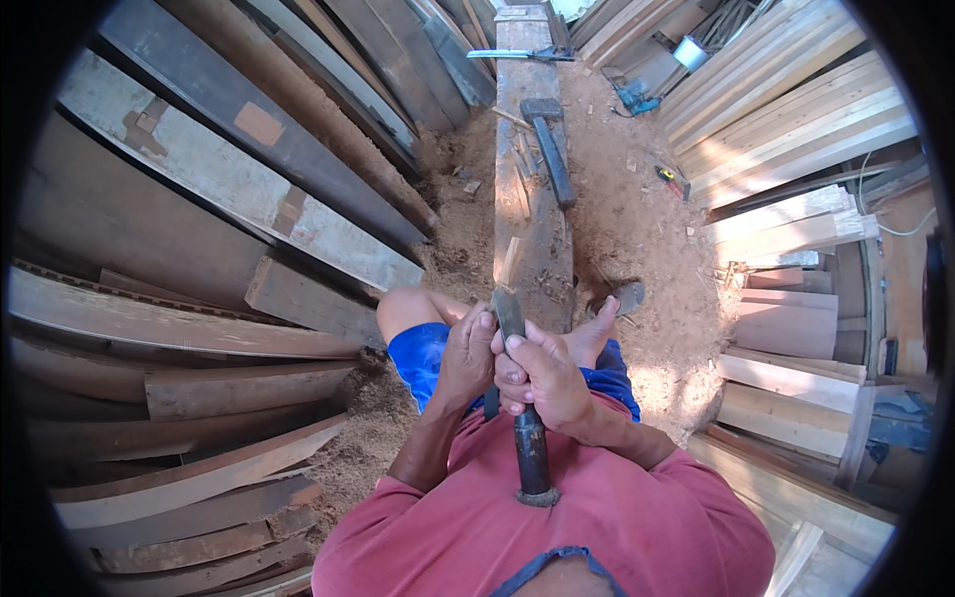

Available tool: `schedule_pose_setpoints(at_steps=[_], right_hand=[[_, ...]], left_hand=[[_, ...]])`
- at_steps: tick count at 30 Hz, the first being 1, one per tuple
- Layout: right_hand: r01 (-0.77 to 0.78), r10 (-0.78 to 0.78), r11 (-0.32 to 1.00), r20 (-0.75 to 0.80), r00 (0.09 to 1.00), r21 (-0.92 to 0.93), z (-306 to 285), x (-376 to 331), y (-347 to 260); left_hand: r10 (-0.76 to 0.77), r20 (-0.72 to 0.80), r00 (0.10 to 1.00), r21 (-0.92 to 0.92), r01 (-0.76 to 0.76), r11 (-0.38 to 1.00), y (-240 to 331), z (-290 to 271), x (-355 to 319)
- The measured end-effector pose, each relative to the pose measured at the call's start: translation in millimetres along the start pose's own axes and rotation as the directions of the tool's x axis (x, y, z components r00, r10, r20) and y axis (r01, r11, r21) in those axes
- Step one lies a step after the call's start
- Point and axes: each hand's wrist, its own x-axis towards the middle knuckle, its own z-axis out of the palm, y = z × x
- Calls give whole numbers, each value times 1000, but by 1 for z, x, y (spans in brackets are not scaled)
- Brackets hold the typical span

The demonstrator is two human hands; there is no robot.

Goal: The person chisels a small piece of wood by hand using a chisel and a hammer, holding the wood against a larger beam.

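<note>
My right hand [545, 378] is wrapped round a chisel [533, 448], its thumb lying along the upper part. The dark round handle points back against the red shirt, and the flat metal blade [508, 310] points away over the bench. Close beside the blade, my left hand [466, 353] is closed with its thumb uppermost. What its fingers grip is hidden; a short dark end [490, 402] shows beneath them. Just past the blade tip, a pale split piece of wood [510, 261] rests on the worn plank bench [537, 234].
Farther along the bench lie a mallet [550, 154], wood splinters [521, 184] and a saw [522, 54]. A teal power tool [635, 98] and a yellow-and-red tool [673, 182] sit on the sawdust-covered floor. Boards [249, 189] lean at left, with more stacked boards [786, 109] at right.
</note>
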Motion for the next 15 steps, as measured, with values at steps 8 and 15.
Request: schedule_pose_setpoints(at_steps=[8, 15], right_hand=[[353, -380, 919, -160, 911, -175, -19, -33, -52], [-4, -1, 985, 26, 1000, 173, -18, 32, -11]], left_hand=[[-450, 36, 892, -232, 446, 864, -44, -16, -71], [-182, 120, 976, -347, 213, 913, -19, -10, 20]])
